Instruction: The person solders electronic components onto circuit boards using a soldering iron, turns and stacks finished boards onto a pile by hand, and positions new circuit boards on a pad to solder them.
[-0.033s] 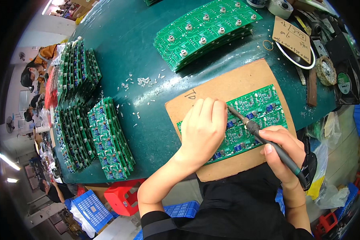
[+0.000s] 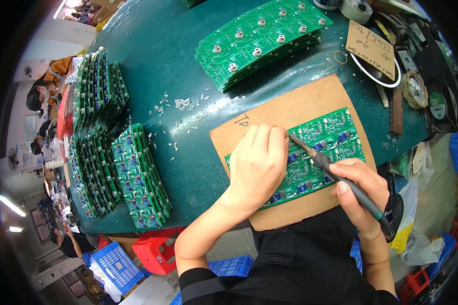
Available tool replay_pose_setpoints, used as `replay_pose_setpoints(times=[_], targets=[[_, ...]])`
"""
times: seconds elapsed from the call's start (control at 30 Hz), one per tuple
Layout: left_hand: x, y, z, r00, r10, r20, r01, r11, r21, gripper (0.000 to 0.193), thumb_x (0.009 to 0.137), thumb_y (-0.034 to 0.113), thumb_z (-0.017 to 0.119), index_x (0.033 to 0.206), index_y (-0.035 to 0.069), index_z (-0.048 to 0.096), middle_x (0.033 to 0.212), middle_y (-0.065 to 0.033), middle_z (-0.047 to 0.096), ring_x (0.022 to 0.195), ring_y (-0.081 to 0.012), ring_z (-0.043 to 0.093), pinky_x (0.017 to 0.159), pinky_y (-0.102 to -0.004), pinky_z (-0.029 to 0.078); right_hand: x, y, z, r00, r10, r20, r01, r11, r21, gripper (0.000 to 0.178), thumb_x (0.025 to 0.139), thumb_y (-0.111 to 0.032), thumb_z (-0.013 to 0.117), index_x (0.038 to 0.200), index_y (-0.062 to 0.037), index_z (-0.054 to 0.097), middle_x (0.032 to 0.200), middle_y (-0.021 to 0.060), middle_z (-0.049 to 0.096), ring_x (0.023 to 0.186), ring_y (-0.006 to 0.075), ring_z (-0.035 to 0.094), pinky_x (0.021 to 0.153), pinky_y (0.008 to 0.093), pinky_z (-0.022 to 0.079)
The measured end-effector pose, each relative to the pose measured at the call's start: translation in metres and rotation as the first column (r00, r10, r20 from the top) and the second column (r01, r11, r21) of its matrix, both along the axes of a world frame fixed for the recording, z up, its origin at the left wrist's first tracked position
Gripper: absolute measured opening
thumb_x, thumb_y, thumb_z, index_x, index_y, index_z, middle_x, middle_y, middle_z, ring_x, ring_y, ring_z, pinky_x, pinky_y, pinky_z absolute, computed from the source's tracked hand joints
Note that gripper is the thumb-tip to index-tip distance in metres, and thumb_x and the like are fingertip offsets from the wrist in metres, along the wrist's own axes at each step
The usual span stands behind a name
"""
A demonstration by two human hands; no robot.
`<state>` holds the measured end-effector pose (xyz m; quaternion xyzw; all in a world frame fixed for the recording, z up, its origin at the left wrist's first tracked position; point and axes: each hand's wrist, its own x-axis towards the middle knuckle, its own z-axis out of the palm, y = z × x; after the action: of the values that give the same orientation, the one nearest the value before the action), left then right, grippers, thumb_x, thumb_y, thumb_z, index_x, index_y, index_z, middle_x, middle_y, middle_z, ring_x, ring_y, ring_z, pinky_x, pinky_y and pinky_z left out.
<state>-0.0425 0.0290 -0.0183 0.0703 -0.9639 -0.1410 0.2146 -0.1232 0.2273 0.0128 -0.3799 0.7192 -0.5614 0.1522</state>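
Note:
A green circuit board panel (image 2: 331,134) with blue parts lies on a brown cardboard sheet (image 2: 290,104) at the near edge of the dark green table (image 2: 178,61). My left hand (image 2: 257,162) presses down on the board's left half, fingers bent and held together. My right hand (image 2: 359,190) grips a soldering iron (image 2: 341,178) like a pen. The iron's tip touches the board right beside my left fingertips. What lies under my left palm is hidden.
A fanned stack of green boards (image 2: 264,38) lies at the back. Rows of upright boards (image 2: 137,178) stand at the left, with small white bits (image 2: 180,104) scattered between. Tape rolls (image 2: 356,7), a cardboard tag (image 2: 371,46) and a fan (image 2: 437,101) crowd the right. Other people sit at far left.

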Motion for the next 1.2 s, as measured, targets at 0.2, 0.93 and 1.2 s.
replay_pose_setpoints(times=[0.2, 0.93, 1.2], targets=[[0.007, -0.008, 0.02, 0.989, -0.066, 0.131, 0.037, 0.976, 0.214, 0.01, 0.086, 0.0, 0.062, 0.095, 0.002, 0.059, 0.09, -0.0135, 0.061, 0.08, -0.0313, 0.06, 0.07, -0.0366, 0.05, -0.006, 0.026, -0.009, 0.972, -0.214, 0.097, 0.224, 0.968, -0.114, 0.02, 0.087, -0.007, 0.061, 0.103, 0.0057, 0.064, 0.094, 0.0174, 0.066, 0.066, 0.0134, 0.06, 0.061, 0.0245, 0.049], [-0.035, 0.02, -0.002, 0.998, 0.048, 0.029, -0.053, 0.971, 0.232, 0.015, 0.081, 0.005, 0.069, 0.09, 0.005, 0.057, 0.082, -0.01, 0.061, 0.075, -0.0298, 0.063, 0.066, -0.0393, 0.05, -0.027, 0.024, -0.005, 0.992, -0.124, 0.027, 0.126, 0.99, -0.064, 0.02, 0.079, 0.002, 0.061, 0.099, 0.0053, 0.066, 0.087, 0.0164, 0.067, 0.077, 0.0243, 0.066, 0.072, 0.0319, 0.053], [-0.039, 0.02, 0.005, 0.996, -0.008, 0.091, -0.001, 0.995, 0.101, 0.012, 0.084, 0.006, 0.068, 0.092, 0.006, 0.059, 0.084, -0.0088, 0.064, 0.074, -0.0278, 0.064, 0.063, -0.037, 0.051, -0.042, 0.023, -0.006, 0.998, -0.037, 0.05, 0.04, 0.998, -0.053, 0.021, 0.079, 0.001, 0.062, 0.099, 0.0057, 0.066, 0.087, 0.0159, 0.068, 0.077, 0.0226, 0.065, 0.071, 0.0305, 0.052]])
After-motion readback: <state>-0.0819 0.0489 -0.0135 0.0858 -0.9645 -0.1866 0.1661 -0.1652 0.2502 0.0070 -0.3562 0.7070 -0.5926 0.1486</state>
